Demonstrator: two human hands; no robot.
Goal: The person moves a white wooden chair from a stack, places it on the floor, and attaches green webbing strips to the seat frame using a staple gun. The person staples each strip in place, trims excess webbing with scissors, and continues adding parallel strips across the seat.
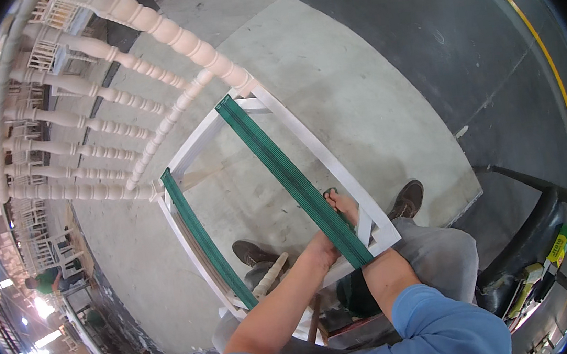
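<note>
A whitish wooden chair frame (318,147) lies tilted over my lap, its seat opening toward me. Two green webbing straps run across that opening: a wider strap (274,154) to the right and another strap (203,230) along the left side. My left hand (321,248) is at the wider strap's near end, its fingers hidden beneath the strap. My right forearm passes under the front rail. My right hand (344,205) appears inside the opening, right of the strap, with fingers curled by a small dark thing (329,191) too small to make out.
Turned spindles of the chair's back (105,120) rise to the upper left. My shoes (407,198) stand on the grey floor below. At the right, a black padded piece (522,248) bears a green-yellow package (559,245). Other chairs (53,249) and a person (49,280) are far left.
</note>
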